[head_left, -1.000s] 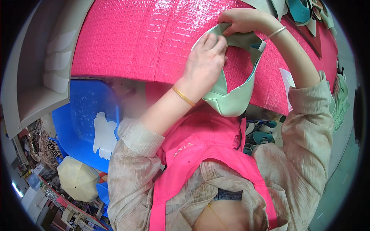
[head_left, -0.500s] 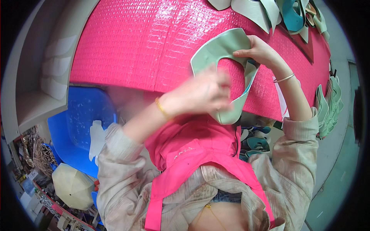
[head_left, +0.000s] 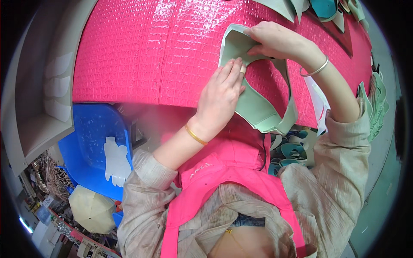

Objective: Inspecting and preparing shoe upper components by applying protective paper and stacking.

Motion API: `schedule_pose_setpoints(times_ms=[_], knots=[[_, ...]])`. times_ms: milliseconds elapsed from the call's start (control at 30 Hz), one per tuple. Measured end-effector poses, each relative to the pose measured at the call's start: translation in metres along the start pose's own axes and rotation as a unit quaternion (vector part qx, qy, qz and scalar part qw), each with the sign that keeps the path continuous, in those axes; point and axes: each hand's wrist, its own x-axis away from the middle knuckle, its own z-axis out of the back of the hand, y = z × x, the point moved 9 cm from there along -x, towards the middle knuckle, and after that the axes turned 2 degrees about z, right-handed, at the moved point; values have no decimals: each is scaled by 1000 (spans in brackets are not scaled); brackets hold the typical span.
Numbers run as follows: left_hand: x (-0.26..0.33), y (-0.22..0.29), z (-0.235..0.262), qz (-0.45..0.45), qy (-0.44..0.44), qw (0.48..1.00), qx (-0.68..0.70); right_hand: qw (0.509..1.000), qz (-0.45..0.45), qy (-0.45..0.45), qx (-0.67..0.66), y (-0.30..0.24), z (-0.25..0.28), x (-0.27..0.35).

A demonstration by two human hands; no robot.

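Since half second ago, left hand (head_left: pixel 221 96) moved from mid-air down onto pale green curved leather piece (head_left: pixel 254 101). Head view: left palm flat, fingers straight and together, pressing piece onto pink textured worktop (head_left: pixel 142 47). Right hand (head_left: pixel 275 41) bent at wrist, fingertips pinching piece's upper edge. Piece lies at worktop's near edge, lower end overhanging. Blue plastic chair (head_left: pixel 92 150) lower left.

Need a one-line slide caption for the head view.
Left hand presses a mint-green curved cut piece flat on the pink textured table while the right hand pinches its upper edge.
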Motion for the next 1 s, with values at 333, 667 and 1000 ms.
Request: schedule_pose_setpoints(times_ms=[333, 667, 1000], knots=[[-20, 4, -8, -7, 18, 1000, -12, 995, -37, -57, 72, 5, -8, -2], [-31, 0, -15, -20, 27, 999, 34, 990, -115, -71, 49, 18, -7, 7], [-49, 8, -14, -3, -47, 998, -30, 984, -123, -79, -100, 24, -15, 62]])
